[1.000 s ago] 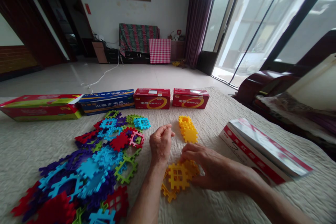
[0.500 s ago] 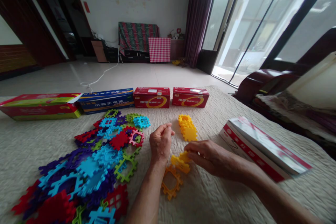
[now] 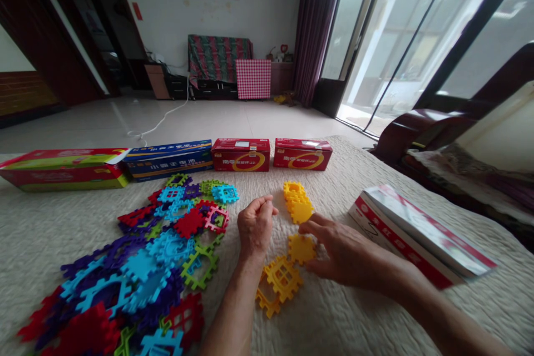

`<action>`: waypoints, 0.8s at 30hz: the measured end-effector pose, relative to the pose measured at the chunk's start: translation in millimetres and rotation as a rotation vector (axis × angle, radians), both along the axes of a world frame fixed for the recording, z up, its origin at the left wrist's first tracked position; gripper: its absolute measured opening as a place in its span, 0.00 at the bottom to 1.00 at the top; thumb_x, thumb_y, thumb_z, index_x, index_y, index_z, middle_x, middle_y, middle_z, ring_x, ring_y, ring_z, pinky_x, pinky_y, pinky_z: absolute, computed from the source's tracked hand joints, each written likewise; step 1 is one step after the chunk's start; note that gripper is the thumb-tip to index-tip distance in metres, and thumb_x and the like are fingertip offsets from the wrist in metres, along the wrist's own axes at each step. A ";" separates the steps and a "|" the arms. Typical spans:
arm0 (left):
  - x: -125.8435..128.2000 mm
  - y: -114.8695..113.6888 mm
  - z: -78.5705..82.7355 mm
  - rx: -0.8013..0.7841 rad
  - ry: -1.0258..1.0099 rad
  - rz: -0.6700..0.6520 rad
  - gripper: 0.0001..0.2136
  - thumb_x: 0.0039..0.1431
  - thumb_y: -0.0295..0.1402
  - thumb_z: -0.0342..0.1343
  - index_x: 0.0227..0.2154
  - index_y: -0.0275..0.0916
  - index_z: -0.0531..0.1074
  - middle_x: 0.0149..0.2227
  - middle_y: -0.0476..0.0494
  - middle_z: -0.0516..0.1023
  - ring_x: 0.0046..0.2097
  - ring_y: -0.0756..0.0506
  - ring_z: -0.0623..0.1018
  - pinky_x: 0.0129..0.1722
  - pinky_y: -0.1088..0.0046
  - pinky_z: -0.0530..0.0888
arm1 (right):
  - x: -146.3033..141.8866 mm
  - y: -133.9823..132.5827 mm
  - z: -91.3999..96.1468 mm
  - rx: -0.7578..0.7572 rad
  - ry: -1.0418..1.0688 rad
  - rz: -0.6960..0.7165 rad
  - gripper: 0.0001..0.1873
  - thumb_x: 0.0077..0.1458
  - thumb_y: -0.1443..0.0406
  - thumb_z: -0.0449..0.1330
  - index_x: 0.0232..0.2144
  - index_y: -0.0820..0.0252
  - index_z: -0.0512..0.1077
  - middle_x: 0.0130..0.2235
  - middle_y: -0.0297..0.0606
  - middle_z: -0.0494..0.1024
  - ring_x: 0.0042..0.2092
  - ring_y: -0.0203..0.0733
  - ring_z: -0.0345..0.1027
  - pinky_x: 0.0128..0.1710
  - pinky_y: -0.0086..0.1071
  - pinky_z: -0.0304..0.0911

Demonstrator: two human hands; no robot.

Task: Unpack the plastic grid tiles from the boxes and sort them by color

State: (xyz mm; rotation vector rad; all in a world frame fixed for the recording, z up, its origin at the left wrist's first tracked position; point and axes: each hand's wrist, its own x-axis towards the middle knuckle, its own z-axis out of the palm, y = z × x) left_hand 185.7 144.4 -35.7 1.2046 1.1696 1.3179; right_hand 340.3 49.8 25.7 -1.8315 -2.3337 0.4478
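Note:
My left hand (image 3: 256,228) is curled into a loose fist above the cloth, with no tile showing from it. My right hand (image 3: 334,242) has its fingers spread beside a solid yellow interlocking tile (image 3: 302,248); whether a fingertip touches its edge I cannot tell. Closer to me, a yellow window-pattern tile (image 3: 284,278) partly overlaps a yellow tile with a large opening (image 3: 265,303). Beyond my right hand lies an overlapping row of yellow tiles (image 3: 301,210). A heap of blue, purple, red, green and pink interlocking tiles (image 3: 146,272) spreads out left of my left arm.
Along the far edge of the quilted cloth (image 3: 334,317) stand a red-green box (image 3: 70,169), a blue box (image 3: 171,161) and two red boxes (image 3: 242,156). A white-and-red box (image 3: 417,239) lies on the right, close to my right forearm.
My right hand has opened and let go of the yellow tiles it held tilted. The window-pattern tile and the solid tile now lie flat. My left hand has stayed in place.

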 end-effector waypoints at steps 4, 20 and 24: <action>0.8 0.3 -0.8 -0.006 -0.006 -0.005 0.13 0.52 0.38 0.55 0.35 0.36 0.79 0.23 0.49 0.77 0.21 0.52 0.68 0.25 0.76 0.64 | -3.3 -2.4 -1.6 -0.026 0.011 0.008 0.18 0.45 0.68 0.62 0.42 0.60 0.70 0.44 0.43 0.72 0.42 0.45 0.71 0.43 0.41 0.67; 0.6 0.0 2.9 -0.014 -0.002 -0.005 0.13 0.51 0.37 0.55 0.35 0.37 0.79 0.23 0.49 0.77 0.22 0.51 0.69 0.24 0.76 0.65 | 21.7 21.7 -24.6 0.418 -0.012 -0.057 0.22 0.50 0.70 0.60 0.49 0.58 0.63 0.51 0.46 0.67 0.47 0.48 0.69 0.43 0.43 0.70; 1.4 -0.7 2.0 -0.015 -0.011 -0.005 0.12 0.51 0.37 0.55 0.35 0.37 0.79 0.23 0.50 0.77 0.21 0.51 0.68 0.24 0.76 0.64 | 23.7 20.0 -22.7 0.414 -0.037 -0.063 0.22 0.49 0.71 0.59 0.48 0.60 0.64 0.50 0.48 0.68 0.46 0.49 0.69 0.43 0.44 0.70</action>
